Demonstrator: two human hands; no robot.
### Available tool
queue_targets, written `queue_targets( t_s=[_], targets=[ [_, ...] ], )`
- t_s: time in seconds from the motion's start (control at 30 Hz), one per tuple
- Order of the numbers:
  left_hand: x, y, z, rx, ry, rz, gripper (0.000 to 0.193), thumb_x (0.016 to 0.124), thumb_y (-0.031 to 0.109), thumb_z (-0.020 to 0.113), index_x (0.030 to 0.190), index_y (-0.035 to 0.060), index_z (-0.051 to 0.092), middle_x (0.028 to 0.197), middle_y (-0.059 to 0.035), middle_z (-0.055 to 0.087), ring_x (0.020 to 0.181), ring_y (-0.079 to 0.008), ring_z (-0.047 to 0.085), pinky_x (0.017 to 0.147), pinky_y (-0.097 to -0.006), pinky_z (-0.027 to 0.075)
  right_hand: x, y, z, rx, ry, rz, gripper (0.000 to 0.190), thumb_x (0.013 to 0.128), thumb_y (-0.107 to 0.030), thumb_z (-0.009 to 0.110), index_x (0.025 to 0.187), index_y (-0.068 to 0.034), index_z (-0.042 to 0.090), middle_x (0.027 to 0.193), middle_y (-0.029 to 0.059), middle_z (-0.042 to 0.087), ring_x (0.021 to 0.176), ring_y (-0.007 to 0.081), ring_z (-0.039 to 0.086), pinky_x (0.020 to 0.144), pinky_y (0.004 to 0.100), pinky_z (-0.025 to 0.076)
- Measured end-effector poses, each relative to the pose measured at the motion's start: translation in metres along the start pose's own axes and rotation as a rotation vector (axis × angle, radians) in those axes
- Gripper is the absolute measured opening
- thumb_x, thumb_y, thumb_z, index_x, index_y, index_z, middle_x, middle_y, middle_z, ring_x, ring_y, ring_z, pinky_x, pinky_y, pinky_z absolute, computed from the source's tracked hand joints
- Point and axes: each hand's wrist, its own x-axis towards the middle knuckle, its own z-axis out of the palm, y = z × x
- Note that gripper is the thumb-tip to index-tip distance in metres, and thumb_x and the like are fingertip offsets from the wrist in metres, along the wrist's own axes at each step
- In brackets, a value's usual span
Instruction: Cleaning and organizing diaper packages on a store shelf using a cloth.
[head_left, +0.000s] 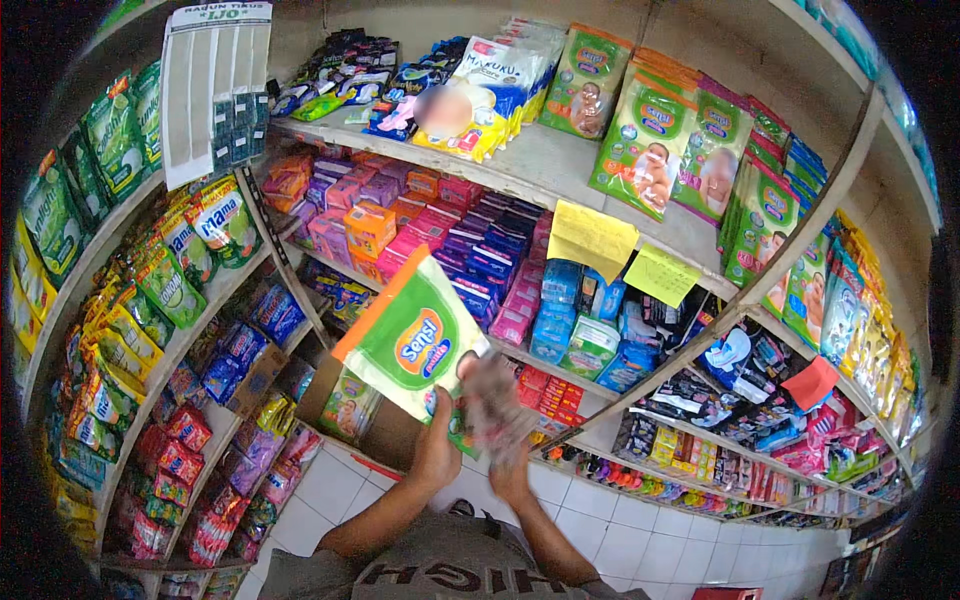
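A green and cream Sensi diaper pants pack (386, 337) with an orange top edge is held up tilted in front of me. My left hand (437, 450) grips its lower edge, thumb lying over the front. At the pack's lower right is my right hand (510, 476); a blurred patch covers its fingers and part of the pack, so its grip is unclear. Below the pack, an open cardboard box (401, 427) on the tiled floor has similar Sensi packs (349, 405) at its left end.
Ahead, the upper shelf (525, 161) bears standing Sensi packs (649, 142) and a Makuku pack (480, 97). Yellow paper notes (592, 236) hang from its edge. Sanitary pad packs (480, 255) fill the shelf below. Detergent and dish soap pouches (225, 221) line the left shelves. A slanted post (750, 300) stands right.
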Motion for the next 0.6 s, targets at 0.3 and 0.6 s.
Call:
queue_targets(
  t_s=[0.3, 0.6],
  targets=[
    [-0.012, 0.026, 0.022, 0.196, 0.022, -0.026, 0.034, 0.084, 0.019, 0.058, 0.112, 0.004, 0.045, 0.104, -0.0051, 0.054, 0.091, -0.0116, 0.054, 0.075, -0.0266, 0.045, 0.039, 0.015, -0.084, 1.0, 0.362, 0.306, 0.052, 0.089, -0.033, 0.045, 0.13, -0.005, 0.03, 0.127, 0.0117, 0.042, 0.116, 0.0257, 0.042, 0.098, 0.0397, 0.032],
    [0.032, -0.047, -0.023, 0.446, -0.004, 0.144, 0.044, 0.094, 0.03, 0.035, 0.125, -0.0013, 0.038, 0.125, -0.0123, 0.043, 0.115, -0.0194, 0.041, 0.096, -0.03, 0.032, 0.002, 0.013, 0.004, 0.558, -0.054, 0.487, 0.046, 0.089, -0.031, 0.048, 0.122, 0.0, 0.04, 0.115, 0.0111, 0.046, 0.107, 0.0196, 0.044, 0.092, 0.0313, 0.034]
  ],
)
